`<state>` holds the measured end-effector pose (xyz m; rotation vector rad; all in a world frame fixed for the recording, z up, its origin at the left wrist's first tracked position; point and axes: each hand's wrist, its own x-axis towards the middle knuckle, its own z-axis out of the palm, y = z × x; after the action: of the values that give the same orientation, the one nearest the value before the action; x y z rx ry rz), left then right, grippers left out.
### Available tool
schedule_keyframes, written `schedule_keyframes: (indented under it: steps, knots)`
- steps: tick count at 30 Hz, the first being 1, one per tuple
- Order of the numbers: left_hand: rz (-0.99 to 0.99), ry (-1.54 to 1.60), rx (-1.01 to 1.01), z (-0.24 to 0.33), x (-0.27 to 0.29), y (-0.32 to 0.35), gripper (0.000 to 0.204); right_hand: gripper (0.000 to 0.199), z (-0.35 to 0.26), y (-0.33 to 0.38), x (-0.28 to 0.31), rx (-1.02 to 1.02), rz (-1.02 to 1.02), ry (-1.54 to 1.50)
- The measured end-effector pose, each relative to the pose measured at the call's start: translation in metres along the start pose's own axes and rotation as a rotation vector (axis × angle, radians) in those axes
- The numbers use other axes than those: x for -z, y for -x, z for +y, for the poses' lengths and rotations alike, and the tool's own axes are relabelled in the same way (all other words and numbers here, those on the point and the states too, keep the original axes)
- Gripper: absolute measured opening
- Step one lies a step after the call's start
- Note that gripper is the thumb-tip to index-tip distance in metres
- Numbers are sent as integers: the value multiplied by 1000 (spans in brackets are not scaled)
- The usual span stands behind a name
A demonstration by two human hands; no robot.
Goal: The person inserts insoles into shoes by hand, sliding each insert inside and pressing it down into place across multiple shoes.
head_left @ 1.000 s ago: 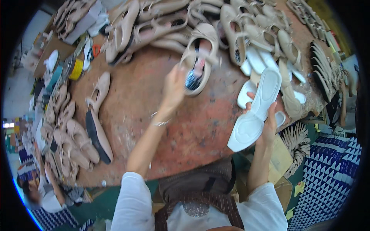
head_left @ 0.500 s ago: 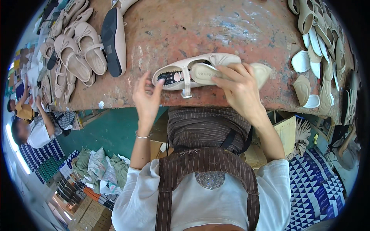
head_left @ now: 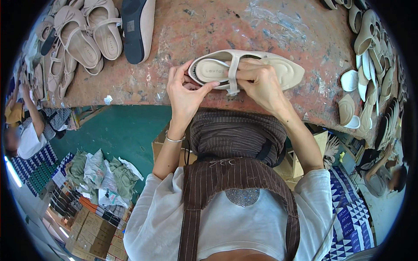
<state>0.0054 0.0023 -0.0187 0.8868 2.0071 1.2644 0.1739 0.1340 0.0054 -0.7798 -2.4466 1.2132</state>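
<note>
A beige strap shoe (head_left: 217, 55) lies sideways before me, heel to the left. My left hand (head_left: 185, 89) is closed round the heel, thumb along the near rim and other fingers behind. Inside sits a beige insole (head_left: 211, 69), its heel part in the shoe's heel. The insole's broad pointed front shows to the right, over the shoe's toe. The strap (head_left: 233, 71) crosses above the insole. My right hand (head_left: 261, 82) grips the insole just right of the strap, with fingertips partly hidden inside the shoe.
The worn red-brown table (head_left: 191, 30) holds several beige shoes (head_left: 78, 39) at left and one dark-soled shoe (head_left: 137, 30) on its side. Loose insoles (head_left: 347, 108) and white pads (head_left: 349, 80) lie at right, beside more shoes (head_left: 368, 37). Other people are at both sides.
The insole has moved left under the strap and now covers the dark patterned shoe bottom at the heel. My left hand has gone from open beside the heel to closed round it.
</note>
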Motion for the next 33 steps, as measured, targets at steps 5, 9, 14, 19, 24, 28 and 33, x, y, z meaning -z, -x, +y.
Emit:
schedule_keyframes:
  steps: [5, 9, 14, 19, 24, 28, 33]
  knots:
    - [10, 109, 47, -9, 1, -6, 50, 21, -2, -5, -13, 16, 25, -10]
    - [76, 129, 110, -12, -4, -16, 32, 24, 3, -3, -23, 81, 31, 83]
    - [57, 220, 194, -10, -5, -24, 13, 36, 9, -3, -27, 354, -41, 294]
    - [66, 130, 122, -11, -3, -26, 10, 37, 1, -6, -18, 400, -229, 244]
    - [65, 91, 86, -9, -4, -28, 10, 22, -15, 14, -7, 215, 31, 532]
    - [62, -91, -28, -1, -4, -26, 13, 18, -13, 27, -7, 267, -5, 699]
    - [-203, 16, 260, 18, -21, 19, 18, 11, 11, -3, 34, -9, 588, 578]
